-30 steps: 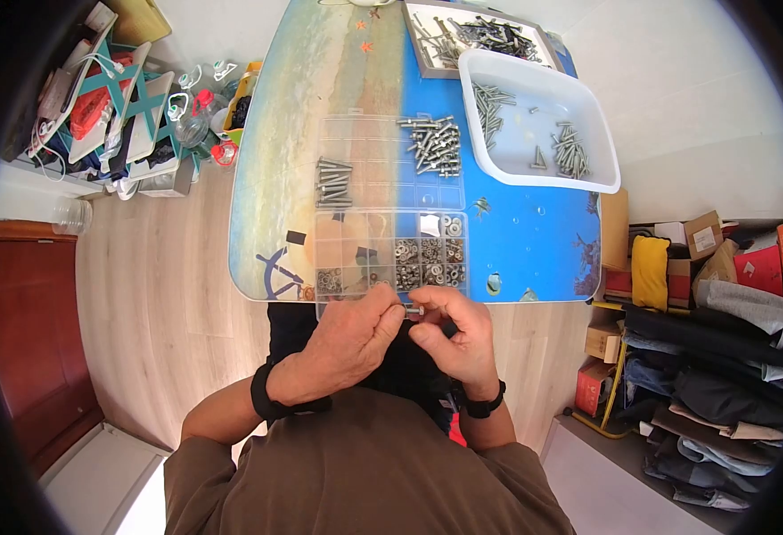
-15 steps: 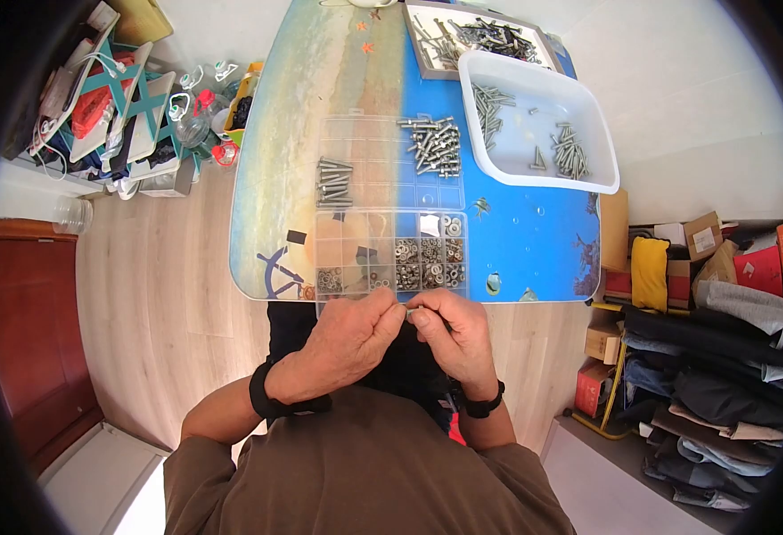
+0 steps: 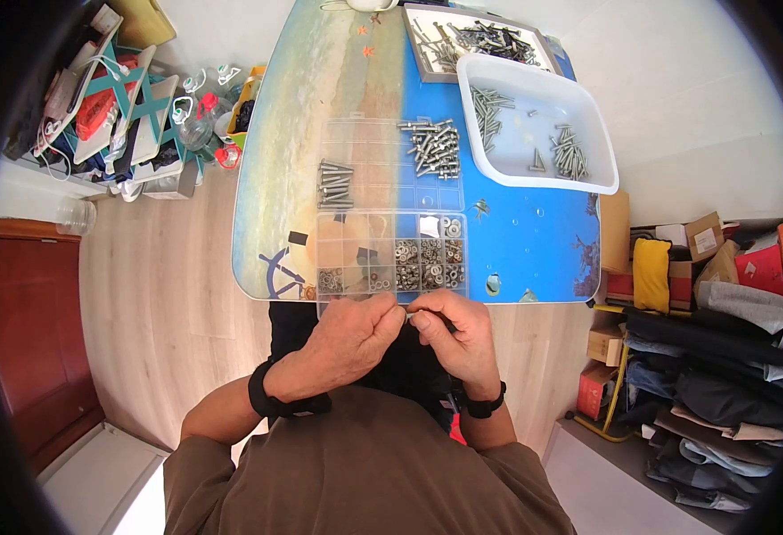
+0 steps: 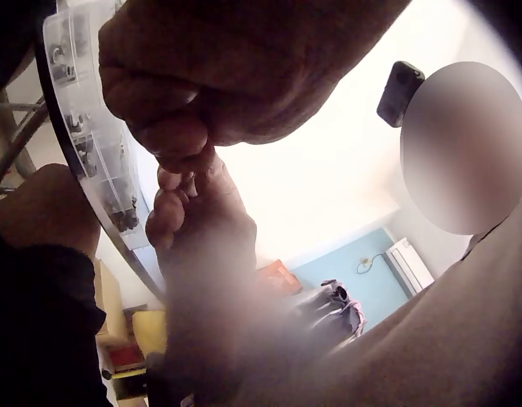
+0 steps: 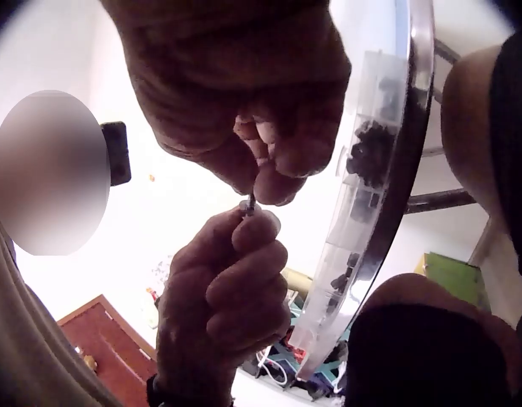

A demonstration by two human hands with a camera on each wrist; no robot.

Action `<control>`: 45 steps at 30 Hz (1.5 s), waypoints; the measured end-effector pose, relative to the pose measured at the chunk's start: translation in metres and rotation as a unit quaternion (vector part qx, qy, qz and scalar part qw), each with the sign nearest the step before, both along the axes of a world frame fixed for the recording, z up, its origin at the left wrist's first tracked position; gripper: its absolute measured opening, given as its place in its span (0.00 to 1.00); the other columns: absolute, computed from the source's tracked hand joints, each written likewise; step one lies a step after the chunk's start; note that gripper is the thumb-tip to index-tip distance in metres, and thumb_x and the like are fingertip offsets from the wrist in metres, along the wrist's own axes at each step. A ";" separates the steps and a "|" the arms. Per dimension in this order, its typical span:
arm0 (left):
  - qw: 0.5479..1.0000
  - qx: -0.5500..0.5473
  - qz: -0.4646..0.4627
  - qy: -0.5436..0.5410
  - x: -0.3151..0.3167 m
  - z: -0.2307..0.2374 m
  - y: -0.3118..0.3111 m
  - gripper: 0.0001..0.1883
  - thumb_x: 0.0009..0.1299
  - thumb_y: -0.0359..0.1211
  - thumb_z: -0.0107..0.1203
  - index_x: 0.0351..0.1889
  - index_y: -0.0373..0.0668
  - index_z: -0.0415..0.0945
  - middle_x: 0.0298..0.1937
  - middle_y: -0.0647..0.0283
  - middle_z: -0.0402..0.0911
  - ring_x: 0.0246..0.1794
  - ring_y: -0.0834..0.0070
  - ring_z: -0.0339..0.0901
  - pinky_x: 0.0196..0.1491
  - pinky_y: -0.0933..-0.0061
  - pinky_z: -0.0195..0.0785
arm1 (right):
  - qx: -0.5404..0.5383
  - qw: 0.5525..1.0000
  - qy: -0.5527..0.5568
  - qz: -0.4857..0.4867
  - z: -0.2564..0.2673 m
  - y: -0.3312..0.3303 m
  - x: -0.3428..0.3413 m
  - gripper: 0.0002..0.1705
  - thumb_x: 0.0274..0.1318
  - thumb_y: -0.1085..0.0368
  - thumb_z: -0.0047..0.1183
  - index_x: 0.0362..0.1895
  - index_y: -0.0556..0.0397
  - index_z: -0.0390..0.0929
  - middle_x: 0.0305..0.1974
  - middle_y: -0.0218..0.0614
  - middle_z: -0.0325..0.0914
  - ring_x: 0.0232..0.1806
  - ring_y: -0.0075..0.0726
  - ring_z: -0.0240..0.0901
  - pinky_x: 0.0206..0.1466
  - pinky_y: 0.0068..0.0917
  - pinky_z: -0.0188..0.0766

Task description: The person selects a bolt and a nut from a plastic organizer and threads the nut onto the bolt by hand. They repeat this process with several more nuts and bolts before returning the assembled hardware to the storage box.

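Observation:
Both hands meet fingertip to fingertip just off the table's front edge. My left hand [image 3: 347, 337] has its fingers curled and pinches one end of a small silver bolt [image 5: 249, 204]. From the other side, the thumb and fingers of my right hand [image 3: 455, 339] pinch the bolt's other end. Only a short bit of metal shows between the fingertips; the rest is hidden. Just beyond the hands lies a clear compartment box [image 3: 347, 229] with nuts and washers [image 3: 406, 252] in its near cells. On its opened lid lie a pile of bolts [image 3: 436, 147] and a smaller row of bolts [image 3: 335, 185].
A white plastic tub [image 3: 534, 183] with loose bolts stands at the right of the table [image 3: 534, 250]. Behind it is a shallow box [image 3: 422, 62] of dark and silver screws. Folded clothes [image 3: 721, 392] are stacked at right, bottles [image 3: 197, 134] at left.
The right thumb and fingers have closed in on the bolt, which showed more between the hands a second ago. The left hand stays nearly still.

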State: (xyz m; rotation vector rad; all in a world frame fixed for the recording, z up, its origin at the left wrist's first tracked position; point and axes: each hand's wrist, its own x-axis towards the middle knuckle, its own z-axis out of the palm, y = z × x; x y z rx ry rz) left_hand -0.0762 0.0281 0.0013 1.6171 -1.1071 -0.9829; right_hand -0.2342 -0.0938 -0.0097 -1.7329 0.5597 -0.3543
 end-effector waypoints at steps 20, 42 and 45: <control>0.998 -0.010 -0.037 -0.058 0.000 0.000 -0.007 0.14 0.73 0.34 0.48 0.26 0.37 0.70 0.18 0.46 0.70 0.19 0.45 0.72 0.24 0.52 0.63 | -0.018 0.993 -0.119 -0.012 0.000 -0.005 0.000 0.05 0.57 0.76 0.59 0.39 0.60 0.80 0.33 0.35 0.79 0.25 0.21 0.73 0.29 0.19 0.69; 0.997 0.064 -0.034 0.035 0.014 0.015 -0.027 0.14 0.73 0.34 0.49 0.26 0.37 0.70 0.18 0.48 0.68 0.17 0.50 0.68 0.23 0.57 0.60 | -0.271 0.952 -0.009 -0.145 0.006 -0.037 -0.006 0.14 0.44 0.79 0.67 0.37 0.57 0.81 0.31 0.42 0.83 0.30 0.39 0.82 0.29 0.29 0.74; 0.997 0.055 -0.022 0.039 0.015 0.012 -0.029 0.13 0.73 0.33 0.49 0.26 0.37 0.70 0.18 0.48 0.68 0.17 0.51 0.69 0.23 0.57 0.60 | -0.336 0.934 0.019 -0.123 0.005 -0.043 -0.003 0.14 0.43 0.78 0.67 0.38 0.56 0.81 0.32 0.43 0.82 0.29 0.44 0.80 0.29 0.32 0.75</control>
